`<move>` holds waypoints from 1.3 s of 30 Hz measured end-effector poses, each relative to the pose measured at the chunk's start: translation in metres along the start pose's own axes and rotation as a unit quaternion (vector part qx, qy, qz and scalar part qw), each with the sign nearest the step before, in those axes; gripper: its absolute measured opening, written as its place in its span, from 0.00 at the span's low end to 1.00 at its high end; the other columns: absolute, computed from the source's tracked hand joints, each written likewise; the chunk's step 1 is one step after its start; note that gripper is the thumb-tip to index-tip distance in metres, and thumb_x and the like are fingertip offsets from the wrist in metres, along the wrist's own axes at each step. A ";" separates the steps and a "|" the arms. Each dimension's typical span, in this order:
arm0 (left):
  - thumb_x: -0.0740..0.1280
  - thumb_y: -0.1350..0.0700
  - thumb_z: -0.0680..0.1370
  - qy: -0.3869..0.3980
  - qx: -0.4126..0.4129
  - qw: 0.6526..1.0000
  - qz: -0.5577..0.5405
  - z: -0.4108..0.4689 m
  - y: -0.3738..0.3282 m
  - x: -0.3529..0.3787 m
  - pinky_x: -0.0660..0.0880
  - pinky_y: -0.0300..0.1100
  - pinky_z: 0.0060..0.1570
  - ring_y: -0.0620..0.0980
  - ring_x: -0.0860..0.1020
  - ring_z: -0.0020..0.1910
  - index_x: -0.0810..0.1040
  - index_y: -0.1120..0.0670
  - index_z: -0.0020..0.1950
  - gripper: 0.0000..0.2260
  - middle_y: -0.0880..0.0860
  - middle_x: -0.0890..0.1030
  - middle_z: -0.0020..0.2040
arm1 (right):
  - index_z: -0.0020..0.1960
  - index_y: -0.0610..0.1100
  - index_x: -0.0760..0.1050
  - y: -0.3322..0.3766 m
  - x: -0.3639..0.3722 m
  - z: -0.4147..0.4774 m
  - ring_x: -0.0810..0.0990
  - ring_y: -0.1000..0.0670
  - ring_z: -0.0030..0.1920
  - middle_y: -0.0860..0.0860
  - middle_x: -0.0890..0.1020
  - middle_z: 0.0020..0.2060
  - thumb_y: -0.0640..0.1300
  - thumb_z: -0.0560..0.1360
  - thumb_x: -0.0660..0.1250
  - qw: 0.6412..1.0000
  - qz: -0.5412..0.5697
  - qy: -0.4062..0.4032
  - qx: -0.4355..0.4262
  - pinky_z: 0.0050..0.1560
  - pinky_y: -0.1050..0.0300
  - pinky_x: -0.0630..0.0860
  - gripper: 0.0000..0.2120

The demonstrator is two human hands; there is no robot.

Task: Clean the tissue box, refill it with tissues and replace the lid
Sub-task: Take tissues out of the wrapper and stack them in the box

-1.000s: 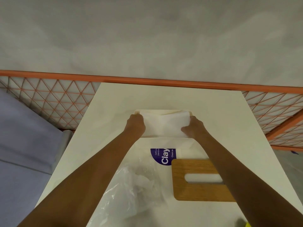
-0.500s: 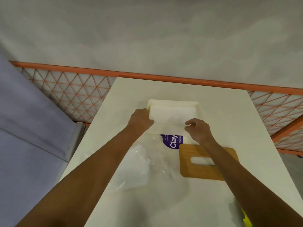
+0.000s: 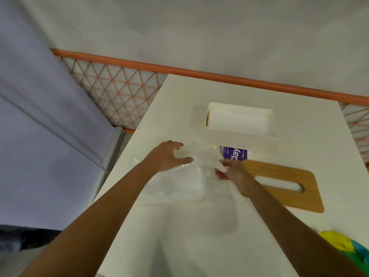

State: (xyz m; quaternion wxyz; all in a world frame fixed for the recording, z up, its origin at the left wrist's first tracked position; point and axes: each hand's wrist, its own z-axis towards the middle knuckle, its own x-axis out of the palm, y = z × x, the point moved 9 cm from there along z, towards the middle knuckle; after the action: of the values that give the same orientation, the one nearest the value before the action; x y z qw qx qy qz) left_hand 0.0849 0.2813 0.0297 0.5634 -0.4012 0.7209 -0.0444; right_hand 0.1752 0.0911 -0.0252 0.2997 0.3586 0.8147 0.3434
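Nearest the camera, two bare forearms are stretched forward over a white table (image 3: 199, 246), and a yellow and teal cloth (image 3: 339, 244) is seen at the table's near right edge. The left hand (image 3: 167, 156) is held palm down with its fingers spread and relaxed, nothing being gripped; its fingertips lie over the left part of a crumpled clear plastic wrapper (image 3: 185, 182), though contact cannot be told for certain. The right hand (image 3: 233, 172) is turned inward at the wrapper's right edge with its fingers loosely curled toward the thumb; whether the film is pinched between them cannot be told. The wrapper is spread flat between the two hands, and its purple label (image 3: 234, 154) lies just beyond the right hand's fingertips. A wooden lid (image 3: 279, 198) with a long slot lies flat on the table to the right, partly covered by the right wrist. Farther off, well apart from both hands, the white tissue box (image 3: 239, 141) stands open, touching the far edge of the wrapper, with a folded stack of tissues (image 3: 237, 121) set inside it. Behind the table an orange lattice fence (image 3: 119, 92) is seen against a pale wall.
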 end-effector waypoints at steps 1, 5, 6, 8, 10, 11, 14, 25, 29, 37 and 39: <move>0.69 0.36 0.69 0.020 0.002 1.000 0.017 -0.005 0.002 0.005 0.64 0.46 0.69 0.48 0.65 0.70 0.63 0.48 0.72 0.36 0.47 0.69 0.69 | 0.59 0.35 0.73 -0.002 0.004 -0.002 0.74 0.50 0.33 0.45 0.74 0.44 0.27 0.76 0.58 1.000 -0.026 0.008 -0.002 0.37 0.61 0.77 0.14; 0.71 0.33 0.63 0.073 0.023 0.989 0.128 -0.021 0.017 0.027 0.53 0.47 0.74 0.50 0.54 0.76 0.50 0.50 0.77 0.51 0.49 0.56 0.77 | 0.58 0.37 0.74 -0.011 0.025 -0.006 0.75 0.52 0.33 0.46 0.80 0.40 0.43 0.77 0.63 0.996 -0.081 0.019 0.017 0.32 0.64 0.73 0.12; 0.72 0.32 0.62 0.078 0.032 0.984 0.154 -0.023 0.020 0.033 0.50 0.47 0.75 0.50 0.52 0.76 0.48 0.51 0.77 0.53 0.49 0.53 0.77 | 0.58 0.39 0.73 -0.013 0.027 -0.007 0.75 0.53 0.34 0.45 0.80 0.42 0.43 0.77 0.61 0.997 -0.079 0.014 0.023 0.30 0.65 0.72 0.12; 0.71 0.31 0.61 0.080 0.044 0.978 0.185 -0.025 0.026 0.044 0.45 0.48 0.75 0.50 0.48 0.77 0.45 0.52 0.77 0.56 0.50 0.50 0.78 | 0.62 0.40 0.71 -0.013 0.032 -0.012 0.75 0.50 0.38 0.44 0.78 0.49 0.44 0.78 0.61 0.996 -0.087 0.007 0.020 0.31 0.65 0.70 0.15; 0.71 0.31 0.61 0.067 0.049 0.977 0.194 -0.024 0.030 0.050 0.44 0.48 0.76 0.51 0.48 0.77 0.44 0.52 0.77 0.56 0.51 0.49 0.78 | 0.67 0.37 0.67 -0.008 0.034 -0.015 0.77 0.44 0.49 0.41 0.75 0.60 0.44 0.77 0.63 0.993 -0.114 -0.011 -0.011 0.37 0.62 0.72 0.21; 0.71 0.31 0.61 0.058 0.052 0.978 0.196 -0.024 0.031 0.052 0.45 0.49 0.76 0.51 0.48 0.77 0.44 0.52 0.77 0.56 0.52 0.50 0.78 | 0.67 0.37 0.67 -0.002 0.034 -0.017 0.78 0.42 0.54 0.40 0.74 0.62 0.44 0.76 0.64 0.989 -0.141 -0.021 -0.038 0.42 0.60 0.73 0.22; 0.72 0.32 0.62 0.035 0.061 0.978 0.197 -0.024 0.029 0.052 0.46 0.49 0.75 0.52 0.50 0.77 0.46 0.53 0.77 0.54 0.52 0.52 0.77 | 0.65 0.38 0.71 0.014 0.041 -0.028 0.74 0.41 0.62 0.41 0.75 0.63 0.46 0.75 0.65 0.972 -0.210 -0.022 -0.106 0.60 0.55 0.72 0.21; 0.71 0.33 0.63 0.012 0.071 0.977 0.200 -0.026 0.025 0.049 0.48 0.48 0.76 0.52 0.52 0.76 0.48 0.53 0.77 0.53 0.53 0.53 0.77 | 0.59 0.36 0.75 0.002 0.048 -0.023 0.77 0.45 0.48 0.40 0.80 0.53 0.43 0.73 0.68 0.996 -0.071 0.022 -0.056 0.52 0.53 0.74 0.17; 0.72 0.33 0.63 0.009 0.074 0.979 0.192 -0.029 0.025 0.046 0.48 0.47 0.75 0.52 0.51 0.76 0.47 0.53 0.77 0.53 0.53 0.53 0.77 | 0.58 0.36 0.76 0.007 0.039 -0.018 0.73 0.53 0.36 0.47 0.77 0.41 0.36 0.74 0.67 0.993 -0.091 0.022 -0.073 0.35 0.67 0.70 0.13; 0.72 0.34 0.63 0.003 0.077 0.981 0.179 -0.029 0.026 0.043 0.51 0.46 0.74 0.51 0.54 0.75 0.49 0.52 0.77 0.52 0.51 0.55 0.76 | 0.45 0.41 0.77 -0.004 0.026 -0.003 0.77 0.45 0.44 0.42 0.79 0.44 0.35 0.76 0.63 0.999 0.017 0.018 -0.024 0.48 0.55 0.76 0.05; 0.72 0.34 0.63 0.005 0.077 0.981 0.180 -0.029 0.026 0.045 0.52 0.46 0.74 0.51 0.55 0.75 0.50 0.52 0.76 0.51 0.51 0.56 0.76 | 0.53 0.39 0.76 -0.011 0.024 -0.003 0.77 0.46 0.45 0.43 0.78 0.46 0.36 0.77 0.62 0.999 -0.026 0.013 -0.016 0.44 0.60 0.77 0.07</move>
State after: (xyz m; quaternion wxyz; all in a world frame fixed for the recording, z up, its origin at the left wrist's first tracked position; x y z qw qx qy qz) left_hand 0.0447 0.2599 -0.0082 0.5879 -0.2197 0.7786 0.0002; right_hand 0.1554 0.1040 -0.0378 0.3033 0.3281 0.8220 0.3530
